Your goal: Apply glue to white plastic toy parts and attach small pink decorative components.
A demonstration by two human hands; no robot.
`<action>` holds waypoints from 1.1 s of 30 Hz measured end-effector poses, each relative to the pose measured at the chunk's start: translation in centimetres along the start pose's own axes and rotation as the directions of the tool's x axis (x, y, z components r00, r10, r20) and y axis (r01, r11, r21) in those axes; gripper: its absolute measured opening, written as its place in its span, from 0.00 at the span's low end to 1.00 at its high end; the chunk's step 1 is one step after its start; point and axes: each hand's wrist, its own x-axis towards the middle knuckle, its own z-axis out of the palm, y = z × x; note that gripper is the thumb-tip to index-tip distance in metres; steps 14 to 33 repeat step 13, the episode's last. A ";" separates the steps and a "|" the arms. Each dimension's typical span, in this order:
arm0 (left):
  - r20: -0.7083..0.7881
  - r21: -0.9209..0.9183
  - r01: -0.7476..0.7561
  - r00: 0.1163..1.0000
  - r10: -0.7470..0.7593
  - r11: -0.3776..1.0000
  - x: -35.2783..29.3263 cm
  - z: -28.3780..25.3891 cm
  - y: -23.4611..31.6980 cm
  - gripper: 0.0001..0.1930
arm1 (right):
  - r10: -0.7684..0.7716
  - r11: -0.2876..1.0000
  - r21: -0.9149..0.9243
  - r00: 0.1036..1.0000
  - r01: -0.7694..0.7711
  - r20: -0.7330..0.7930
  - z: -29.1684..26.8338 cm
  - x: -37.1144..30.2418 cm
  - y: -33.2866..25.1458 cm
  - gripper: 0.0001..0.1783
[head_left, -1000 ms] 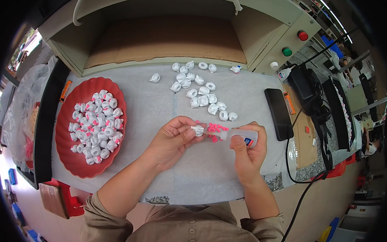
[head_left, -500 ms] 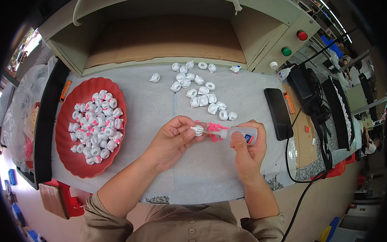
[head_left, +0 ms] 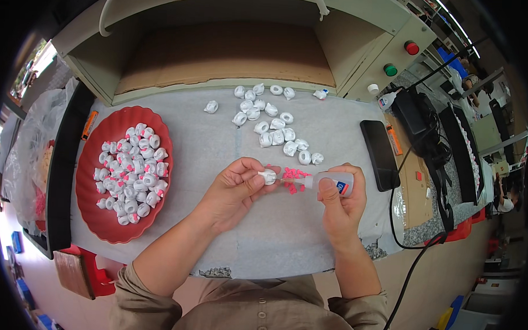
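Note:
Between the thumb and fingers of my left hand (head_left: 240, 184) is a small white round piece (head_left: 267, 177). My right hand (head_left: 342, 200) is closed around a translucent glue bottle (head_left: 327, 183) with a blue label, tipped on its side. Its thin nozzle points left at the white piece; whether the tip touches it I cannot tell. Beneath the nozzle lies a pile of small pink pieces (head_left: 294, 188). Beyond my hands several similar white pieces (head_left: 277, 124) with round openings are scattered. A red scalloped dish (head_left: 87, 202) at the left holds many white pieces with pink bits on them.
A cabinet with a brown-lined opening (head_left: 221, 50) stands at the back, with red and green buttons (head_left: 390, 70) on its right. A black phone (head_left: 379, 155), an orange tube (head_left: 394, 140) and black cables (head_left: 418, 246) lie to the right. A black tray (head_left: 63, 175) stands at the left.
My right hand and the glue bottle have shifted slightly right, drawing the nozzle back a little from the white piece. My left hand has barely moved.

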 end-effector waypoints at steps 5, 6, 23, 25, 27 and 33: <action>0.001 0.002 -0.003 1.000 0.003 1.000 0.1 -0.1 0.0 0.05 | -0.026 0.999 -0.030 1.000 0.026 -0.004 0.0 0.1 0.0 0.13; -0.002 0.006 0.002 1.000 -0.002 1.000 0.1 -0.1 0.0 0.05 | -0.031 0.999 -0.037 1.000 0.031 -0.002 0.0 0.1 0.0 0.13; -0.007 0.017 0.000 1.000 0.000 1.000 0.2 -0.4 0.0 0.06 | 0.213 0.895 0.393 0.976 -0.210 0.036 -0.9 0.8 -0.3 0.14; -0.007 0.017 0.000 1.000 0.000 1.000 0.2 -0.4 0.0 0.06 | 0.213 0.895 0.393 0.976 -0.210 0.036 -0.9 0.8 -0.3 0.14; -0.007 0.017 0.000 1.000 0.000 1.000 0.2 -0.4 0.0 0.06 | 0.213 0.895 0.393 0.976 -0.210 0.036 -0.9 0.8 -0.3 0.14; -0.007 0.017 0.000 1.000 0.000 1.000 0.2 -0.4 0.0 0.06 | 0.213 0.895 0.393 0.976 -0.210 0.036 -0.9 0.8 -0.3 0.14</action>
